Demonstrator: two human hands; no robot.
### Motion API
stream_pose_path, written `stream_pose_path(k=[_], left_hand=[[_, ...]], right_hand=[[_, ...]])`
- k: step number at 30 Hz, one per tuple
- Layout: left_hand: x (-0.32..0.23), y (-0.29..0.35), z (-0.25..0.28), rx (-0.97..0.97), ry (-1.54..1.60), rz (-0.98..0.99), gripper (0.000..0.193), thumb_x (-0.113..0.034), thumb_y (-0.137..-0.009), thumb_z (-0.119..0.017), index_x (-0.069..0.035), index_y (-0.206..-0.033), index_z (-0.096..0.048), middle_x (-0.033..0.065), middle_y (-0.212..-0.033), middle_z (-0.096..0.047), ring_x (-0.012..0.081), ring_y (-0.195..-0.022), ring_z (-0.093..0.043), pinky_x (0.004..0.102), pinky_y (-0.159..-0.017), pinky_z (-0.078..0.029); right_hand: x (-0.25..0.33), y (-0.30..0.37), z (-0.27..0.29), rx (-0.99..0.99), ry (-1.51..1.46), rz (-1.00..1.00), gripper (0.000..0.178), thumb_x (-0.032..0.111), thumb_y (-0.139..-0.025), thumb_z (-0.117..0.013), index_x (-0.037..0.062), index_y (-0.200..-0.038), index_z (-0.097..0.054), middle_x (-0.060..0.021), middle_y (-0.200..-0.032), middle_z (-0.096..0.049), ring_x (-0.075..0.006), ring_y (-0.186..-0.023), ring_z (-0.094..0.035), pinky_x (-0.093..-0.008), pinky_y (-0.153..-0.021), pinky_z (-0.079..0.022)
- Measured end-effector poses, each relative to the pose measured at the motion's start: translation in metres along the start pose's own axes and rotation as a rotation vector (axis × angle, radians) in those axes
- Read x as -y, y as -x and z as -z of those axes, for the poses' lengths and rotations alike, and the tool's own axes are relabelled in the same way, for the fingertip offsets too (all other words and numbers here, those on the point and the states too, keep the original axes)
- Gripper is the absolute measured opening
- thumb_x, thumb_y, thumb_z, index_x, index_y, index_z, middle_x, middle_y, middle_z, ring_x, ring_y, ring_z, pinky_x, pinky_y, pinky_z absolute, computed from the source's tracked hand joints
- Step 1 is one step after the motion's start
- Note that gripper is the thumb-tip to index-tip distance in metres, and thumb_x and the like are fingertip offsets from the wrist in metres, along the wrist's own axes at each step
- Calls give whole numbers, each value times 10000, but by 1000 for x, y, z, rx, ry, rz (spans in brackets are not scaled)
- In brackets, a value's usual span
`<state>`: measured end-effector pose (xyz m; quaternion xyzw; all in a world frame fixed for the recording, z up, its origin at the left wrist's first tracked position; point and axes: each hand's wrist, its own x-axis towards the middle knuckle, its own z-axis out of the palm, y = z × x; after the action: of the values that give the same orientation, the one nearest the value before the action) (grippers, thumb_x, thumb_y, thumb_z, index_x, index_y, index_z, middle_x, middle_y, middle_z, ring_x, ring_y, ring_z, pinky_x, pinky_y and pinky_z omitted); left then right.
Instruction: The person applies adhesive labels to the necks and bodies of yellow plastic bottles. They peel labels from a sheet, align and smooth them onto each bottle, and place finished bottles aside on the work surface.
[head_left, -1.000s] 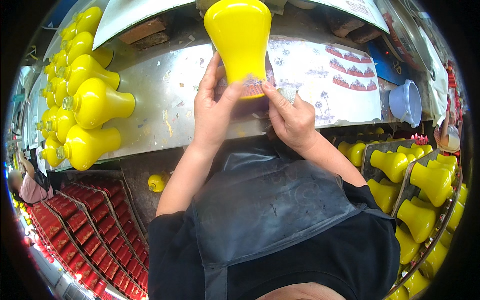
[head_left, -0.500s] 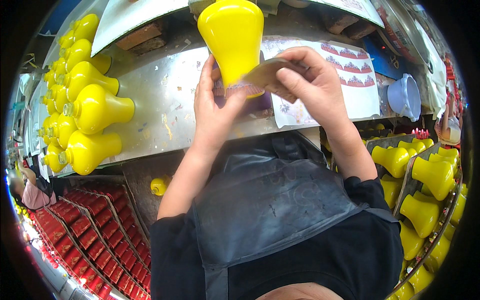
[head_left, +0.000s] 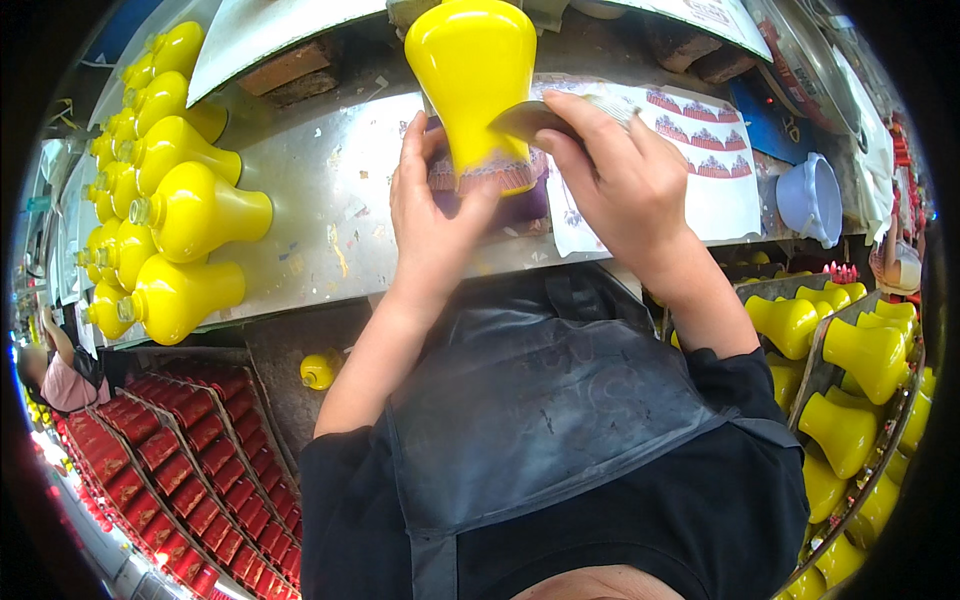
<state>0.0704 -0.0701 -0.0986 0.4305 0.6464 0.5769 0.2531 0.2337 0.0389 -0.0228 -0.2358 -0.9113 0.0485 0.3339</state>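
A glossy yellow vase [head_left: 472, 70] lies with its narrow end toward me, on a purple support [head_left: 530, 205]. Round that narrow end runs a lacy, pinkish-purple printed band [head_left: 492, 172]. My left hand [head_left: 432, 215] grips the vase there, its thumb across the band and its fingers along the left side. Pinched between thumb and fingers of my right hand [head_left: 625, 180] is a thin, flat, dark scraper [head_left: 530, 120]. The scraper's edge meets the vase's right side just above the band; whether it touches is hard to tell.
Several yellow vases [head_left: 205, 210] lie stacked on the metal table [head_left: 320, 270] at left. Sheets of printed decals [head_left: 715, 180] and a pale blue bucket [head_left: 808, 200] are at right. Racks hold yellow vases [head_left: 865, 355] lower right and red pieces [head_left: 185, 475] lower left. Another person [head_left: 65, 380] is far left.
My right hand has turned, and the scraper has shifted up and right, off the band toward the vase's right side. The left hand stays on the vase.
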Motion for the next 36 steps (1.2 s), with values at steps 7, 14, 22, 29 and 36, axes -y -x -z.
stream_pose_path(k=[7,14,22,29,36], left_hand=[[-9,34,5,-41,-780,-397,690,-385,-885,-706,-72,-1469,-513,153,-1322,-507,377,-1352,-400,559,-1166,-176],[5,43,-2,-40,-701,-342,698,-325,-838,-735,-87,-1454,-510,155,-1384,-470,359,-1386,-380,595,-1179,-119],[2,44,-2,-56,-650,-336,723,-293,-821,-741,-76,-1467,-499,160,-1395,-498,349,-1374,-415,584,-1179,-145],[-2,47,-2,-25,-665,-312,744,-287,-892,-698,-12,-1526,-423,195,-1442,-508,369,-1376,-436,547,-1186,-171],[2,49,-1,-42,-632,-322,741,-277,-890,-699,6,-1518,-427,214,-1441,-528,376,-1381,-446,543,-1186,-182]], right_hand=[[6,36,-9,84,-509,-501,275,106,-929,-735,-2,-1176,-675,-88,-1018,-720,-112,-835,-685,-233,-667,-557],[-5,51,-17,20,-665,-782,268,127,-942,-739,22,-1184,-690,-26,-986,-713,-61,-876,-620,-208,-708,-517],[-17,3,-17,-65,-14,29,328,132,-850,-803,116,-1171,-743,-109,-789,-684,-236,-637,-659,-312,-579,-528],[-4,-14,-7,-26,52,239,360,126,-776,-801,136,-1132,-744,-69,-674,-516,-211,-634,-596,-356,-545,-468],[-1,-4,-1,50,-421,-254,173,58,-909,-633,60,-1059,-719,-135,-891,-716,-326,-766,-634,-424,-693,-521]])
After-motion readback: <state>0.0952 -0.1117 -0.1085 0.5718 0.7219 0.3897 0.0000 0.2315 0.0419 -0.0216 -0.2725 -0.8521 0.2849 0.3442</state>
